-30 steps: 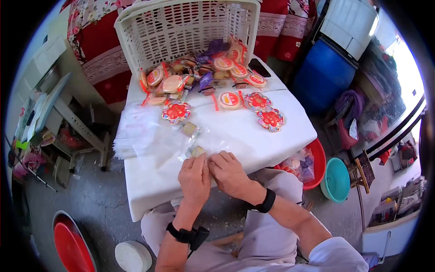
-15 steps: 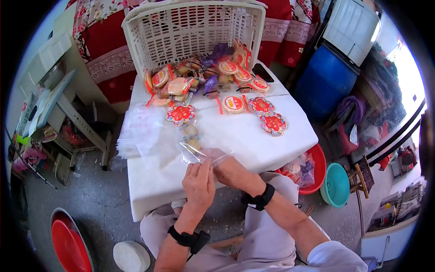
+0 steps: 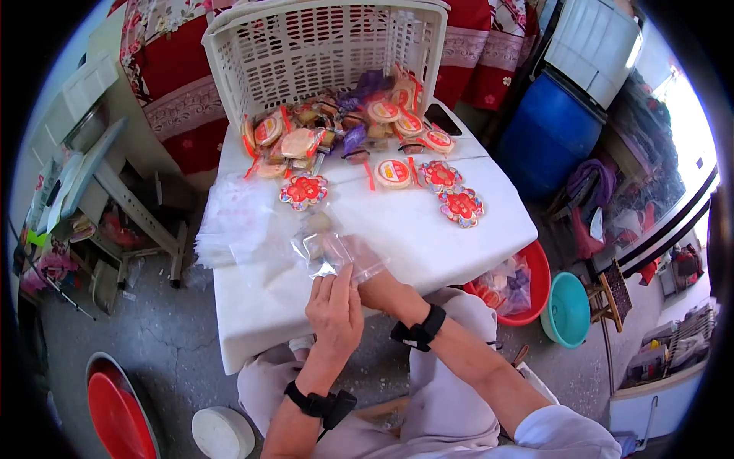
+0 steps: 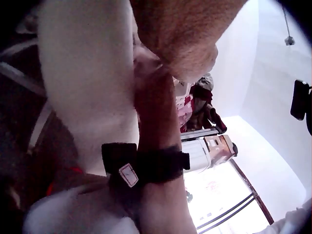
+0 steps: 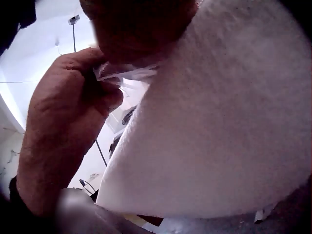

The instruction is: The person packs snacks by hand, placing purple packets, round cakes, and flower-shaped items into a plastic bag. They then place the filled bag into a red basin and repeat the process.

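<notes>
My left hand (image 3: 334, 310) pinches the near edge of a clear plastic bag (image 3: 324, 265) over the table's front edge. In the right wrist view the left thumb and fingers (image 5: 111, 100) hold the film. My right hand (image 3: 380, 284) reaches forward at the bag, its fingers overlapped by shiny film; I cannot tell whether they hold anything. Just beyond the fingers, small wrapped yellowish pastries (image 3: 315, 222) lie on the white cloth. Farther back is a red flower-shaped packet (image 3: 303, 191). The left wrist view shows mostly the back of my left hand (image 4: 187, 34).
A white basket (image 3: 325, 50) lies on its side, spilling wrapped round cakes (image 3: 383, 112) and purple packets. A stack of clear bags (image 3: 233, 222) sits at the left. More flower packets (image 3: 462, 207) and a round cake (image 3: 393, 174) are at the right. Tubs (image 3: 566, 310) stand on the floor.
My hands were together at the bag's edge. The right hand has moved forward, and film now overlaps its fingers. The left hand has come slightly nearer to me, still pinching the bag.
</notes>
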`<action>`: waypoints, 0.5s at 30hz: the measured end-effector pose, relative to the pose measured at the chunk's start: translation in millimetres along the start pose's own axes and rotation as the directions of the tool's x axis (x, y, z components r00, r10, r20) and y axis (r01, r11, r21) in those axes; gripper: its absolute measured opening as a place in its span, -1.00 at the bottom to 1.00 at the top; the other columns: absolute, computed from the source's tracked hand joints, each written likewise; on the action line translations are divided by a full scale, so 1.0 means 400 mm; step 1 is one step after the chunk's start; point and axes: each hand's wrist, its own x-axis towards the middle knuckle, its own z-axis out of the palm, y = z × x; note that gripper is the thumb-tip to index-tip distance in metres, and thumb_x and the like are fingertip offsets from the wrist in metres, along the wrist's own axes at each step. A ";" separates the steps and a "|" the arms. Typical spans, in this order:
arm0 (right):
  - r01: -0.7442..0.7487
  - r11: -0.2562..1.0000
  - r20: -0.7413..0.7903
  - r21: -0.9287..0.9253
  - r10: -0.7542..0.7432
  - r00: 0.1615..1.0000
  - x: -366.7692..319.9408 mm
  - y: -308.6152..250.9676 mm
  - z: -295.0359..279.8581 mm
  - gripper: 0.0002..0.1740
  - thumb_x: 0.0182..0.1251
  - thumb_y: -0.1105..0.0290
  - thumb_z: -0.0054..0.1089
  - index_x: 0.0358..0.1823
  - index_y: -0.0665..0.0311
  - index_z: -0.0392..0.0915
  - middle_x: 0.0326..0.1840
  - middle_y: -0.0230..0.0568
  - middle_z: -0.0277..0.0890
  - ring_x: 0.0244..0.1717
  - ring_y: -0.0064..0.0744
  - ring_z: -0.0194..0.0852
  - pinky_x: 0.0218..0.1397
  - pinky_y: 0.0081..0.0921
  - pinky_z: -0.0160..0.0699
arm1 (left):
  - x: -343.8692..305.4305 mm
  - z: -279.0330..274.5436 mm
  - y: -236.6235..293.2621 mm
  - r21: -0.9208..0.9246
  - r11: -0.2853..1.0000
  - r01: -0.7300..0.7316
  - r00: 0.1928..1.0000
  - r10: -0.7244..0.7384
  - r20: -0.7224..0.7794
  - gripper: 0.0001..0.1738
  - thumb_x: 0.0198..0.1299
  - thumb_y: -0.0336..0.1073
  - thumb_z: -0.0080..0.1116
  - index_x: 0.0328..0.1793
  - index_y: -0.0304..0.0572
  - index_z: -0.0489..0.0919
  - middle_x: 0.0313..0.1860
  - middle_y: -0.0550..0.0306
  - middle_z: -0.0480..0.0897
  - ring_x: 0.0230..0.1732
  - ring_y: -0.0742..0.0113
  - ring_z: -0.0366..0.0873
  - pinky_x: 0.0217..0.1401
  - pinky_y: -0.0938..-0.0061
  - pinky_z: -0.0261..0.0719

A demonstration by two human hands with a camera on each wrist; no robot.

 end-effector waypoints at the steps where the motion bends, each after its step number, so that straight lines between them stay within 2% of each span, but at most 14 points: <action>1: 0.057 0.997 0.042 -0.059 -0.055 0.998 0.002 -0.001 -0.001 -0.47 0.20 0.32 0.12 0.22 0.32 0.38 0.16 0.03 0.39 0.03 0.08 0.31 0.01 -0.10 0.39 | 0.000 0.001 0.001 -0.001 1.000 -0.001 1.000 0.001 -0.004 -0.74 0.21 -0.55 0.05 0.03 -0.46 0.55 -0.40 -0.12 0.52 -0.38 -0.04 0.45 -0.31 0.20 0.42; 2: 0.116 0.986 0.087 -0.117 -0.107 0.990 0.005 -0.001 -0.002 -0.46 0.22 0.26 0.11 0.24 0.27 0.39 0.16 0.01 0.40 0.01 0.04 0.29 -0.04 -0.10 0.37 | -0.001 0.003 0.000 -0.001 1.000 -0.002 1.000 0.002 -0.003 -0.74 0.21 -0.55 0.05 0.03 -0.46 0.55 -0.40 -0.12 0.52 -0.38 -0.04 0.45 -0.31 0.20 0.42; 3: 0.115 0.986 0.085 -0.117 -0.106 0.991 0.009 0.005 0.005 -0.46 0.22 0.26 0.11 0.24 0.27 0.39 0.16 0.01 0.40 0.01 0.04 0.29 -0.04 -0.10 0.37 | -0.001 0.006 -0.004 -0.001 1.000 -0.009 1.000 0.009 -0.013 -0.74 0.21 -0.55 0.05 0.03 -0.46 0.55 -0.39 -0.12 0.52 -0.38 -0.05 0.45 -0.31 0.20 0.43; 5: 0.119 0.992 0.140 -0.039 -0.113 0.984 0.016 0.016 0.021 -0.44 0.21 0.18 0.09 0.27 0.11 0.41 0.18 -0.11 0.41 0.02 -0.05 0.28 -0.12 -0.14 0.35 | -0.002 0.007 -0.009 0.000 1.000 -0.015 1.000 0.015 -0.023 -0.74 0.21 -0.54 0.05 0.02 -0.45 0.55 -0.39 -0.12 0.52 -0.38 -0.06 0.45 -0.30 0.19 0.43; 6: 0.119 0.992 0.140 -0.038 -0.113 0.984 0.019 0.015 0.019 -0.44 0.21 0.18 0.09 0.27 0.11 0.41 0.18 -0.11 0.41 0.02 -0.05 0.28 -0.12 -0.14 0.35 | -0.003 0.007 -0.010 0.006 1.000 -0.026 0.999 0.026 -0.023 -0.74 0.21 -0.54 0.06 0.02 -0.45 0.55 -0.39 -0.12 0.52 -0.38 -0.06 0.45 -0.31 0.19 0.43; 8: 0.212 0.954 0.113 -0.211 -0.192 0.975 0.021 0.011 0.014 -0.41 0.17 0.17 0.11 0.28 0.02 0.41 0.19 -0.22 0.41 0.03 -0.12 0.26 -0.15 -0.15 0.36 | -0.006 0.005 -0.010 0.012 0.999 -0.037 0.999 0.037 -0.021 -0.74 0.20 -0.53 0.06 0.02 -0.45 0.55 -0.39 -0.12 0.53 -0.38 -0.07 0.45 -0.32 0.18 0.43; 9: 0.210 0.955 0.112 -0.210 -0.189 0.976 0.020 0.013 0.025 -0.41 0.17 0.17 0.11 0.28 0.02 0.41 0.19 -0.22 0.41 0.03 -0.12 0.26 -0.15 -0.15 0.36 | -0.010 0.001 -0.007 0.042 0.998 -0.045 0.999 0.045 0.012 -0.74 0.20 -0.53 0.06 0.01 -0.45 0.56 -0.38 -0.12 0.53 -0.38 -0.07 0.45 -0.33 0.18 0.43; 11: 0.023 0.950 0.109 -0.312 0.011 0.994 0.029 0.013 0.056 -0.40 0.15 0.20 0.11 0.30 0.04 0.40 0.23 -0.27 0.39 0.01 -0.09 0.29 -0.13 -0.13 0.39 | -0.017 -0.002 -0.004 0.071 0.996 -0.059 0.997 0.055 0.051 -0.75 0.19 -0.53 0.06 0.00 -0.45 0.56 -0.38 -0.12 0.53 -0.39 -0.07 0.45 -0.34 0.17 0.42; 15: 0.009 0.919 0.089 -0.393 0.029 0.996 0.040 0.007 0.059 -0.39 0.14 0.20 0.12 0.29 0.08 0.39 0.29 -0.22 0.35 0.00 -0.03 0.35 -0.10 -0.11 0.43 | -0.014 0.000 -0.008 0.057 0.996 -0.069 0.997 0.067 0.040 -0.75 0.18 -0.54 0.07 -0.02 -0.45 0.57 -0.41 -0.11 0.52 -0.40 -0.06 0.44 -0.37 0.18 0.40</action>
